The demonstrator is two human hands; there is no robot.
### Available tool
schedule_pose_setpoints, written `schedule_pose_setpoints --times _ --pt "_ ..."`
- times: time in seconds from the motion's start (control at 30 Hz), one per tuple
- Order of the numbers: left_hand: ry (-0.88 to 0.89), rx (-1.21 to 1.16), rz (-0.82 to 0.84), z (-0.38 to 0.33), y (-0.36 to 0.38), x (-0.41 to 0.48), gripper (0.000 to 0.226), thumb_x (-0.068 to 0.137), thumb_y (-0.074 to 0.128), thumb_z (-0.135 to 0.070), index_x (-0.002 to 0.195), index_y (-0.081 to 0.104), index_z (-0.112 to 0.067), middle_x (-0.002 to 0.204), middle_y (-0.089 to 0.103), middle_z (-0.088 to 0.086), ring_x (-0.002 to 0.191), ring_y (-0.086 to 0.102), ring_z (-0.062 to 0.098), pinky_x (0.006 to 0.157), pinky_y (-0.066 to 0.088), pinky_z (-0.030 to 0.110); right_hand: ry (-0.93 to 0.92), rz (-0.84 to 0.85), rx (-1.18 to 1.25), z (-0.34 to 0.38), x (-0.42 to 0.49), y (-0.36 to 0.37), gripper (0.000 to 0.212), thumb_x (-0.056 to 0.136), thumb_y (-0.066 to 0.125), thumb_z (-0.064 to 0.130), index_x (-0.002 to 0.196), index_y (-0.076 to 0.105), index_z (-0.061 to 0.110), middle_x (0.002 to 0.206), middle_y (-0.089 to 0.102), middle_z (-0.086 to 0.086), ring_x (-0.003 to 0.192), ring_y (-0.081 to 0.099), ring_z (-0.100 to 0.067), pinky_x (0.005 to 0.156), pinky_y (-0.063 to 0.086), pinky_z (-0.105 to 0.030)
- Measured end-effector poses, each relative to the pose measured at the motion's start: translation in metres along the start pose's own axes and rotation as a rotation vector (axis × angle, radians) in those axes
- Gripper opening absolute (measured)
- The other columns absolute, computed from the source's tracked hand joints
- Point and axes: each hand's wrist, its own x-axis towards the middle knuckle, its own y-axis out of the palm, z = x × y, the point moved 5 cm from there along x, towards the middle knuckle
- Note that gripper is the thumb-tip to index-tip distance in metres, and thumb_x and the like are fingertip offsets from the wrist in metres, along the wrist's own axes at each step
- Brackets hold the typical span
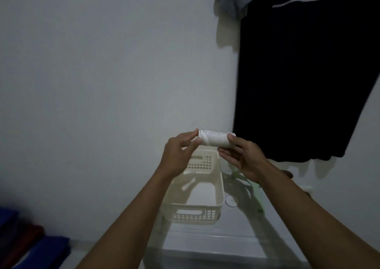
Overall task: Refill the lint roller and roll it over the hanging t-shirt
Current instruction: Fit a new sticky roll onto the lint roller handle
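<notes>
both hands (207, 155) pinch a refill roll (213, 139) above the basket (219, 188), t-shirt (304, 73) beside.

Two bare forearms enter from the bottom edge of the head view, one at each side, and narrow toward the wrists. No sleeve, cuff or glove covers either arm as far down as the picture reaches. The left hand (179, 155) is bare, with no ring or band showing on the side that faces the camera. The right hand (241, 159) is bare too, and neither wrist carries a watch or bracelet. The fingers (230, 158) are slender, the nails short and unpainted where they can be made out. The dim light blurs any finer detail.
</notes>
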Motion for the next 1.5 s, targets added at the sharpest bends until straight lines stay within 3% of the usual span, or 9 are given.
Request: schedule_pose_setpoints --times 0.2,0.4,0.5,0.67,0.77,0.93,1.13,1.33,1.5 --pt "0.075 0.111 -0.014 0.003 0.029 -0.009 0.05 0.108 0.046 -0.034 0.155 0.045 -0.017 0.152 0.053 0.0 0.135 0.053 0.012 0.095 0.045 0.006 -0.032 -0.025 0.021 -0.005 0.006 -0.001 0.024 0.095 0.069 0.017 0.114 0.065 0.002 0.112 0.072 -0.027 0.098 0.076 -0.034 0.076 0.064 -0.034" --pt "0.004 0.096 -0.013 0.004 0.035 -0.012 0.05 0.106 0.047 -0.042 0.153 0.049 -0.024 0.125 0.072 0.011 0.109 0.072 0.02 0.076 0.054 0.011 -0.051 -0.02 -0.053 0.004 0.004 -0.003 0.029 0.091 0.075 0.019 0.116 0.069 0.005 0.114 0.073 -0.025 0.093 0.078 -0.029 0.077 0.064 -0.032" --pt "-0.164 -0.186 -0.103 0.003 0.031 -0.01 0.044 0.101 0.06 -0.038 0.139 0.064 -0.018 0.112 0.077 0.01 0.094 0.079 0.02 0.082 0.065 0.039 -0.075 0.042 -0.205 0.013 -0.003 -0.001 0.027 0.089 0.076 0.025 0.111 0.071 0.01 0.12 0.072 -0.022 0.093 0.078 -0.028 0.08 0.063 -0.033" --pt "-0.319 -0.545 -0.217 -0.008 0.027 -0.003 0.038 0.097 0.067 -0.009 0.135 0.062 -0.005 0.11 0.072 0.017 0.092 0.078 0.027 0.077 0.065 0.028 0.021 -0.007 -0.36 0.005 -0.011 -0.018 0.064 0.084 0.052 0.077 0.119 0.067 0.026 0.109 0.076 -0.012 0.094 0.077 -0.031 0.08 0.062 -0.043" --pt "-0.345 -0.574 -0.205 -0.009 0.026 -0.001 0.038 0.096 0.068 -0.009 0.134 0.063 -0.012 0.108 0.072 0.012 0.091 0.079 0.033 0.08 0.065 0.031 -0.055 -0.125 -0.935 -0.018 -0.007 -0.047 0.042 0.098 0.055 0.052 0.125 0.062 0.02 0.116 0.072 -0.014 0.084 0.072 -0.023 0.077 0.06 -0.037" --pt "-0.356 -0.569 -0.157 -0.004 0.028 -0.002 0.038 0.095 0.069 -0.009 0.133 0.066 -0.013 0.107 0.073 0.009 0.09 0.08 0.03 0.082 0.064 0.033 0.028 0.173 -1.813 -0.087 -0.003 -0.06 0.039 0.09 0.071 0.029 0.128 0.068 0.021 0.137 0.064 -0.004 0.125 0.059 -0.023 0.101 0.044 -0.029" --pt "-0.373 -0.558 -0.14 0.003 0.024 -0.005 0.038 0.094 0.07 -0.007 0.132 0.067 -0.012 0.11 0.073 0.011 0.094 0.079 0.033 0.089 0.063 0.04 -0.1 0.024 -1.54 -0.07 0.003 -0.062 0.026 0.089 0.072 0.017 0.115 0.072 0.018 0.121 0.068 -0.004 0.112 0.065 -0.021 0.088 0.048 -0.024" --pt "-0.386 -0.612 -0.14 0.006 0.023 -0.006 0.037 0.094 0.068 -0.005 0.131 0.067 -0.011 0.116 0.072 0.016 0.096 0.078 0.035 0.09 0.062 0.039 -0.247 0.013 -0.479 0.016 -0.006 -0.042 0.039 0.092 0.072 0.009 0.13 0.066 0.012 0.114 0.076 -0.008 0.104 0.075 -0.022 0.092 0.059 -0.036" --pt "-0.378 -0.66 -0.099 0.0 0.03 -0.006 0.038 0.095 0.068 -0.007 0.132 0.066 -0.012 0.119 0.072 0.018 0.098 0.078 0.033 0.089 0.062 0.036 -0.323 0.067 -0.48 0.032 -0.017 -0.032 0.037 0.092 0.072 0.01 0.129 0.069 0.016 0.119 0.076 -0.002 0.109 0.073 -0.015 0.091 0.059 -0.029"
